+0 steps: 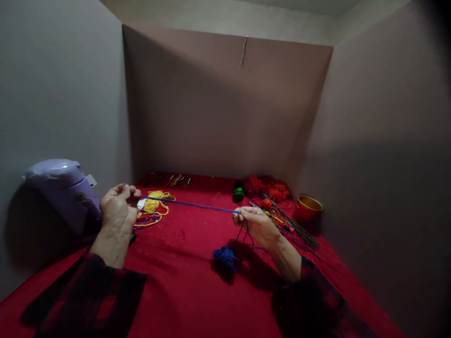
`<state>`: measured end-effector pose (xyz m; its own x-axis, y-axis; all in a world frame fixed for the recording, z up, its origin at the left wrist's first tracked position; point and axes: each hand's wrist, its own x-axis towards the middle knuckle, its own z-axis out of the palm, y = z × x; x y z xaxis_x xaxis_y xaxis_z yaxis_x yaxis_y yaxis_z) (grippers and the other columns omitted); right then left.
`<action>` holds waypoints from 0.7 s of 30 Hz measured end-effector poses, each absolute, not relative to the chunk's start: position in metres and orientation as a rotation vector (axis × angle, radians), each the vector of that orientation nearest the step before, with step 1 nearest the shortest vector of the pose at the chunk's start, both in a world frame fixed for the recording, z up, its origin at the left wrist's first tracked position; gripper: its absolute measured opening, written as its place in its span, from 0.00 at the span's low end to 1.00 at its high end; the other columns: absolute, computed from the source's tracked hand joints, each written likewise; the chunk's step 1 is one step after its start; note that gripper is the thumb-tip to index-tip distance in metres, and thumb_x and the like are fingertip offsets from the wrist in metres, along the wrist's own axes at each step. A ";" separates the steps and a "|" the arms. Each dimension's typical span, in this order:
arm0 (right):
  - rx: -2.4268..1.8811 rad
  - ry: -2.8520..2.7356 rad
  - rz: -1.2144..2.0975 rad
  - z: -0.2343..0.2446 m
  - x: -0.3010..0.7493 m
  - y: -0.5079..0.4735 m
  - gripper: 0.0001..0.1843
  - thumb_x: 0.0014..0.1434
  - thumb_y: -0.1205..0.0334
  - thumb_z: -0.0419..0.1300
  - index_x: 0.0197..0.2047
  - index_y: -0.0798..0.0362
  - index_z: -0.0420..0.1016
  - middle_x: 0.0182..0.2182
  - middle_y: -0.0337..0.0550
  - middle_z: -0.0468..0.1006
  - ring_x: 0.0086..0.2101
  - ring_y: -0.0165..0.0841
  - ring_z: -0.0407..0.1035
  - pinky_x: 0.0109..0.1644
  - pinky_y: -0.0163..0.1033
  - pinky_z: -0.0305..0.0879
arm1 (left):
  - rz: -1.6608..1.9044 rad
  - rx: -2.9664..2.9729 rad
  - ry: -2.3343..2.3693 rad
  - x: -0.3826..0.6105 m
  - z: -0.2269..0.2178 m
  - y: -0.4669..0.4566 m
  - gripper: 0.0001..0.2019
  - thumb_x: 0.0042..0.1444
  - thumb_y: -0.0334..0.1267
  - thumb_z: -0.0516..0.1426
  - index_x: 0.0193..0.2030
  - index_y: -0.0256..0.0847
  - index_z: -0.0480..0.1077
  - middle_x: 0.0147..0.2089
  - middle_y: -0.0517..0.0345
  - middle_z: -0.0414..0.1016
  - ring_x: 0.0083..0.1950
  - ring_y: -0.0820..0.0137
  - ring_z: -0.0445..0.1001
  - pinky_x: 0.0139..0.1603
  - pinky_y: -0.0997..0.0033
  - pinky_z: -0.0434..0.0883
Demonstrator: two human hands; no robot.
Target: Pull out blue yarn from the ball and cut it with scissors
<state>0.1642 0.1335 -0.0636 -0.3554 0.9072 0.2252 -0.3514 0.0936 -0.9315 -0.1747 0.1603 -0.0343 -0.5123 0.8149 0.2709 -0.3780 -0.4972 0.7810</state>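
Blue yarn (192,204) runs taut between my two hands above the red cloth, in what looks like more than one strand. At its left end my left hand (119,204) is closed, pinching the strands. My right hand (257,224) pinches the other end between thumb and fingers. From there loose strands hang down toward a small ball of blue yarn (225,258) lying on the cloth. Below and behind the left hand lies a loose heap of yellow yarn (155,203), with some purple strands beside it.
A lilac bag-like object (66,192) leans at the left wall. At the right are a green yarn ball (238,192), red yarn (276,190), a bundle of thin sticks (299,229) and a red bowl (308,209) with a golden rim. Panels enclose the red-covered table (183,295) on three sides.
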 end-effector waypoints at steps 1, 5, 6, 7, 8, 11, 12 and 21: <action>-0.622 -1.313 1.495 -0.063 0.164 0.133 0.05 0.49 0.63 0.62 0.23 0.51 0.74 0.25 0.40 0.69 0.28 0.32 0.62 0.37 0.40 0.59 | 2.064 0.832 0.870 -0.174 -0.034 0.160 0.11 0.45 0.29 0.62 0.26 0.41 0.61 0.22 0.69 0.64 0.26 0.77 0.62 0.32 0.73 0.64; -0.621 -1.362 1.471 -0.061 0.162 0.131 0.07 0.50 0.63 0.60 0.21 0.50 0.74 0.24 0.41 0.69 0.28 0.34 0.62 0.37 0.41 0.59 | 2.125 0.812 0.981 -0.170 -0.037 0.162 0.09 0.46 0.28 0.60 0.27 0.40 0.61 0.22 0.68 0.64 0.25 0.77 0.64 0.31 0.73 0.64; -0.622 -1.365 1.467 -0.061 0.162 0.131 0.07 0.50 0.63 0.60 0.21 0.50 0.74 0.24 0.41 0.69 0.28 0.34 0.62 0.37 0.41 0.59 | 2.146 0.814 1.020 -0.169 -0.038 0.164 0.09 0.47 0.28 0.59 0.27 0.40 0.61 0.22 0.68 0.64 0.24 0.77 0.64 0.30 0.72 0.63; -0.625 -1.366 1.459 -0.061 0.162 0.131 0.07 0.50 0.63 0.60 0.22 0.50 0.75 0.25 0.41 0.70 0.28 0.34 0.62 0.37 0.41 0.59 | 2.158 0.817 1.050 -0.167 -0.039 0.167 0.08 0.47 0.28 0.58 0.27 0.40 0.61 0.22 0.68 0.64 0.24 0.76 0.64 0.30 0.72 0.63; -0.632 -1.370 1.447 -0.061 0.161 0.131 0.07 0.50 0.63 0.60 0.23 0.51 0.75 0.25 0.41 0.70 0.28 0.33 0.62 0.37 0.40 0.59 | 2.161 0.839 1.095 -0.166 -0.039 0.169 0.07 0.46 0.28 0.58 0.27 0.40 0.62 0.22 0.67 0.65 0.23 0.75 0.64 0.29 0.72 0.63; -0.661 -1.399 1.410 -0.063 0.160 0.131 0.07 0.51 0.63 0.59 0.25 0.53 0.76 0.24 0.41 0.72 0.27 0.32 0.63 0.36 0.39 0.59 | 2.098 1.179 1.393 -0.152 -0.039 0.169 0.04 0.44 0.28 0.58 0.27 0.40 0.69 0.25 0.61 0.69 0.30 0.70 0.68 0.31 0.71 0.63; -0.669 -1.409 1.405 -0.064 0.159 0.130 0.07 0.51 0.63 0.59 0.24 0.54 0.75 0.24 0.41 0.72 0.27 0.31 0.64 0.37 0.38 0.59 | 2.059 1.366 1.495 -0.144 -0.039 0.167 0.03 0.44 0.29 0.59 0.27 0.40 0.71 0.28 0.59 0.71 0.34 0.67 0.69 0.33 0.71 0.63; -0.765 -1.633 1.386 -0.064 0.151 0.122 0.13 0.55 0.58 0.58 0.23 0.55 0.71 0.18 0.36 0.70 0.20 0.27 0.61 0.27 0.34 0.57 | 1.130 1.459 0.996 -0.024 -0.052 0.099 0.10 0.50 0.36 0.57 0.40 0.38 0.73 0.15 0.66 0.62 0.15 0.77 0.57 0.16 0.78 0.54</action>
<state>0.1508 0.1223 -0.0639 -0.4606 0.8625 0.2099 -0.0666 0.2022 -0.9771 -0.0237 0.0986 -0.0519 0.2248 0.9624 0.1527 0.0306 -0.1637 0.9860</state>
